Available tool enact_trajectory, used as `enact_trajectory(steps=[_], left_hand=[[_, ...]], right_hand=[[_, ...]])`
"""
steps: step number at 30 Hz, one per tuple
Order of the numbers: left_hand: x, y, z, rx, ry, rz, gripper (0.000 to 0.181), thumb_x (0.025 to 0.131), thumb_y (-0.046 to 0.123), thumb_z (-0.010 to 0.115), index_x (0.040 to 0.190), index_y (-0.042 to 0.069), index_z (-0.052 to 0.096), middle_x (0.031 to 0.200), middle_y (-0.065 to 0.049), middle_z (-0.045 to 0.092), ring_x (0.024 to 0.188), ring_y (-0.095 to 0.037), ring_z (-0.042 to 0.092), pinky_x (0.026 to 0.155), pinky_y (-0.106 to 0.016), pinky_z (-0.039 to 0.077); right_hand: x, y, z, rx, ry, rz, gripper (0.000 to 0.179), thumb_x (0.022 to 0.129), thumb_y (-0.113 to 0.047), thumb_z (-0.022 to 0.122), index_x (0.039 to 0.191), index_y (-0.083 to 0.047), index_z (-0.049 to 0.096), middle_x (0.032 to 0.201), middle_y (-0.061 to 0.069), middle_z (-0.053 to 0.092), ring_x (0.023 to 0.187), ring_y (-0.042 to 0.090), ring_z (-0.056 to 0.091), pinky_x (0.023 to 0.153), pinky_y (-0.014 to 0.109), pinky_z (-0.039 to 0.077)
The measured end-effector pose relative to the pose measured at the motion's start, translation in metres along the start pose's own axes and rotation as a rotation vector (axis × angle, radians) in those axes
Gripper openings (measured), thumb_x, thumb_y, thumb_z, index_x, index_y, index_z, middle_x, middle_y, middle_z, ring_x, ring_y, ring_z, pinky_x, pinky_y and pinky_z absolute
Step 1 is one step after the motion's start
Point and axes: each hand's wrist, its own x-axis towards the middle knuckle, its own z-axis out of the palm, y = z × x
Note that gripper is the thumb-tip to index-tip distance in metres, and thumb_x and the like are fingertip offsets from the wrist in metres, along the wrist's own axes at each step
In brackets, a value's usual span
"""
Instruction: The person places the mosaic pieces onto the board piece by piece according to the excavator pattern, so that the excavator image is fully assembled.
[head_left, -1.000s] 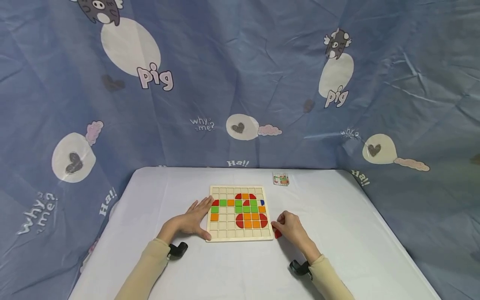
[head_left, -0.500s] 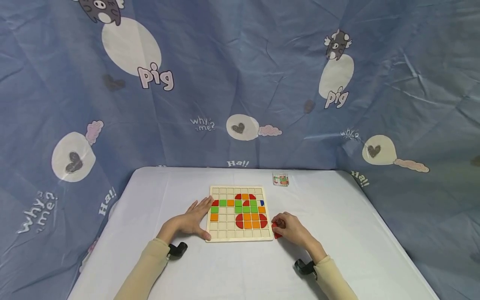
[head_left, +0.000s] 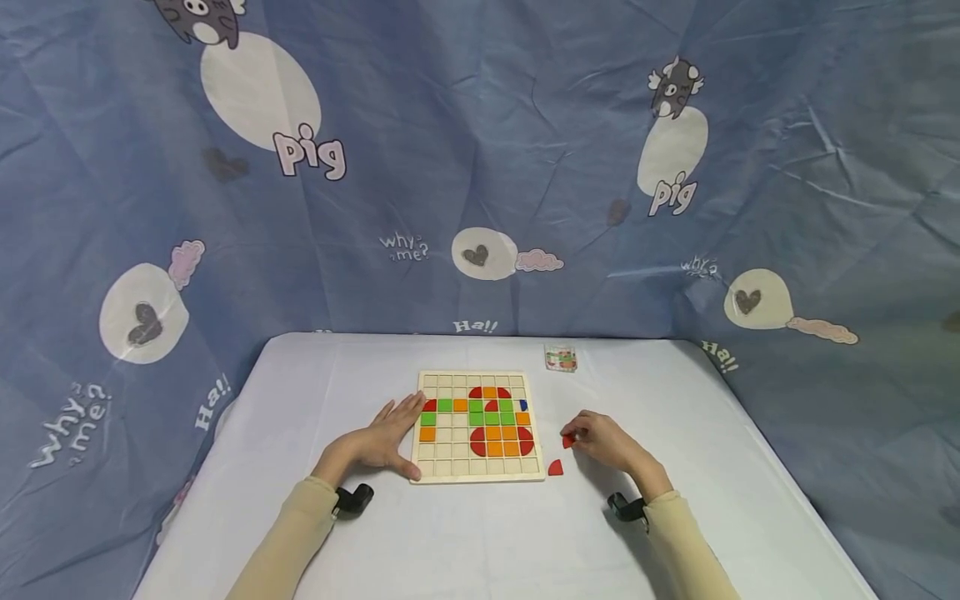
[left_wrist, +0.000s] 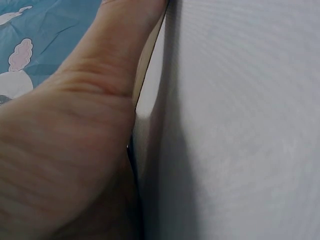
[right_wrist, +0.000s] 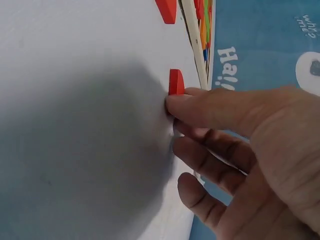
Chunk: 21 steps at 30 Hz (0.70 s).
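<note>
A wooden grid board (head_left: 442,469) lies on the table, with red, orange and green pieces and one blue piece in its cells. My left hand (head_left: 378,440) rests at the board's left edge, its fingers straight and spread, the thumb near the lower left corner. Right of the board, my right hand (head_left: 609,442) pinches a red quarter-circle piece (right_wrist: 175,82) between thumb and index finger. The other fingers are loosely bent. A second red quarter-circle piece (head_left: 555,468) lies on the table close to the board's lower right corner.
A small pattern card (head_left: 561,358) lies behind the board, toward the right. The white table (head_left: 480,533) ends at a blue printed cloth (head_left: 420,167) at the back and sides.
My right hand has moved right, away from the board, with one red piece pinched in it. The other red piece now shows uncovered on the table. The left hand has stayed put.
</note>
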Motion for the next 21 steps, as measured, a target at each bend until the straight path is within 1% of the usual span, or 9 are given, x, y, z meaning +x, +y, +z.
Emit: enact_trajectory(steps=[2,4,7,9,11,14,17,19,21], left_hand=[[0.000,0.000,0.000,0.000,0.003,0.000,0.136,0.060,0.070,0.076,0.155,0.006,0.002,0.164,-0.010,-0.003,0.151,-0.029,-0.003,0.122,-0.052,-0.004],[-0.001,0.000,-0.001,-0.002,-0.001,0.003,0.136,0.061,0.069,0.076,0.155,0.005,0.002,0.164,-0.011,-0.003,0.151,-0.030,-0.003,0.122,-0.053,-0.003],[-0.001,0.001,-0.002,-0.001,-0.013,0.004,0.137,0.061,0.069,0.076,0.155,0.004,0.000,0.163,-0.012,-0.005,0.151,-0.031,-0.004,0.122,-0.053,-0.004],[-0.001,0.001,-0.002,-0.006,-0.011,0.012,0.137,0.062,0.068,0.077,0.154,0.002,0.000,0.163,-0.013,-0.005,0.151,-0.032,-0.004,0.121,-0.054,-0.003],[-0.001,0.000,-0.002,-0.001,-0.011,0.009,0.137,0.061,0.069,0.076,0.155,0.003,0.000,0.163,-0.012,-0.005,0.151,-0.031,-0.004,0.122,-0.053,-0.003],[-0.001,0.000,-0.001,0.004,-0.007,0.010,0.137,0.061,0.070,0.075,0.155,0.004,0.000,0.163,-0.011,-0.005,0.151,-0.031,-0.004,0.122,-0.053,-0.003],[-0.001,0.000,-0.001,0.003,-0.010,0.006,0.137,0.062,0.070,0.075,0.155,0.005,-0.001,0.163,-0.011,-0.006,0.151,-0.029,-0.005,0.122,-0.052,-0.004],[-0.001,0.000,-0.001,0.003,-0.012,0.004,0.136,0.062,0.070,0.075,0.155,0.005,-0.001,0.163,-0.011,-0.006,0.151,-0.030,-0.005,0.122,-0.052,-0.004],[-0.001,0.000,-0.001,-0.001,-0.010,0.006,0.136,0.062,0.069,0.076,0.154,0.003,0.000,0.163,-0.012,-0.005,0.151,-0.031,-0.004,0.122,-0.053,-0.004]], right_hand=[[0.001,-0.001,0.001,0.033,-0.009,0.022,0.024,0.084,-0.004,0.070,0.107,-0.011,0.071,0.094,-0.004,0.063,0.082,0.011,0.054,0.072,0.026,0.050],[0.001,-0.004,0.002,0.089,0.005,0.091,0.023,0.084,-0.010,0.072,0.106,-0.009,0.068,0.091,-0.002,0.062,0.080,0.011,0.053,0.070,0.026,0.048],[0.001,-0.006,0.008,0.147,0.056,0.198,0.025,0.081,-0.017,0.078,0.100,-0.007,0.065,0.086,-0.001,0.062,0.076,0.010,0.053,0.065,0.024,0.047],[0.002,-0.007,0.011,0.164,0.089,0.237,0.023,0.079,-0.015,0.079,0.094,-0.006,0.065,0.083,0.000,0.062,0.074,0.010,0.055,0.063,0.023,0.048],[0.002,-0.009,0.014,0.164,0.111,0.253,0.020,0.078,-0.012,0.079,0.091,-0.007,0.065,0.082,0.000,0.063,0.073,0.010,0.056,0.062,0.022,0.048],[0.003,-0.014,0.016,0.171,0.137,0.256,0.019,0.077,-0.011,0.080,0.090,-0.007,0.066,0.081,-0.001,0.063,0.072,0.010,0.055,0.061,0.021,0.048],[0.005,-0.028,0.017,0.183,0.157,0.243,0.019,0.077,-0.012,0.080,0.090,-0.007,0.066,0.080,-0.001,0.063,0.071,0.011,0.054,0.059,0.021,0.047],[0.008,-0.043,0.019,0.202,0.165,0.213,0.019,0.078,-0.014,0.079,0.090,-0.008,0.067,0.080,-0.001,0.062,0.072,0.011,0.054,0.058,0.021,0.047],[0.012,-0.059,0.022,0.215,0.161,0.162,0.018,0.079,-0.016,0.078,0.091,-0.009,0.067,0.081,-0.002,0.063,0.072,0.011,0.054,0.058,0.021,0.047]])
